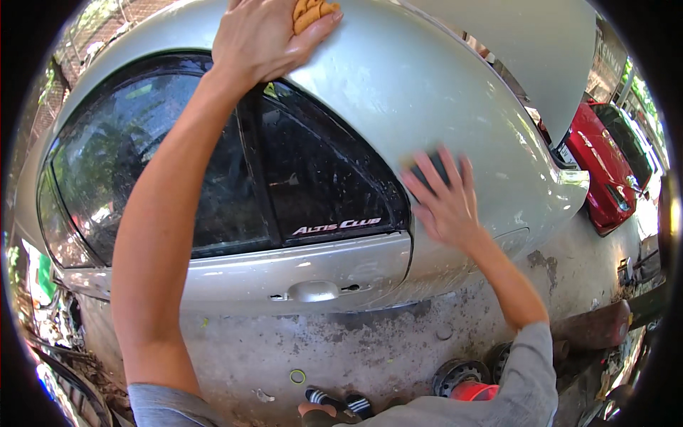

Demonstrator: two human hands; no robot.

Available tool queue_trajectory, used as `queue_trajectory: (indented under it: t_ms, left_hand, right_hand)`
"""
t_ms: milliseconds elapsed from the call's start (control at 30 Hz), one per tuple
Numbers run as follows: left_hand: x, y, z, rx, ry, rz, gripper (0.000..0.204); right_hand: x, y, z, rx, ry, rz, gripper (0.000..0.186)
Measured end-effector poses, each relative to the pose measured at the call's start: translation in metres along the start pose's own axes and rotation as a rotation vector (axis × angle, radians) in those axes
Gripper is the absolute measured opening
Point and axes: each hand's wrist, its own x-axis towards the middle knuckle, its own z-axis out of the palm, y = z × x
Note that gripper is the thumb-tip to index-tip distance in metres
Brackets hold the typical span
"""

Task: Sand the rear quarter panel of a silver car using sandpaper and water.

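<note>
My left hand [260, 39] reaches up to the silver car's roof edge [370, 64] above the dark rear side window [178, 171], gripping an orange sponge [310, 16] against the paint. My right hand [441, 199], slightly blurred, has its fingers spread over a dark pad [434, 167], pressing it on the rear body panel right of the small window. The door handle [314, 290] sits below the window.
A red car [605, 171] stands at the right beside a raised silver panel [548, 64]. A red bucket [473, 391], a wheel rim [455, 373] and a rusty cylinder [590, 327] are low at right. My sandalled feet [327, 398] stand on stained concrete [249, 341].
</note>
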Motion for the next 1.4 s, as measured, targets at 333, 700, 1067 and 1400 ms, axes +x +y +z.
queue_trajectory:
  t_ms: [333, 700, 1067, 1400]
  left_hand:
    - [-0.01, -0.035, 0.015, 0.199, 0.076, 0.041, 0.045]
    - [-0.012, -0.037, 0.011, 0.155, -0.001, 0.041, 0.049]
    - [-0.01, -0.041, 0.016, 0.181, -0.027, 0.059, 0.047]
    - [-0.013, -0.057, 0.015, 0.202, -0.038, 0.112, 0.046]
  right_hand:
    - [-0.04, -0.033, 0.036, 0.044, 0.148, 0.26, 0.056]
    - [-0.06, -0.052, 0.041, 0.031, 0.161, 0.497, 0.057]
    - [-0.059, -0.038, 0.058, 0.024, 0.236, 0.64, 0.062]
    - [-0.057, -0.052, 0.06, 0.04, 0.247, 0.853, 0.063]
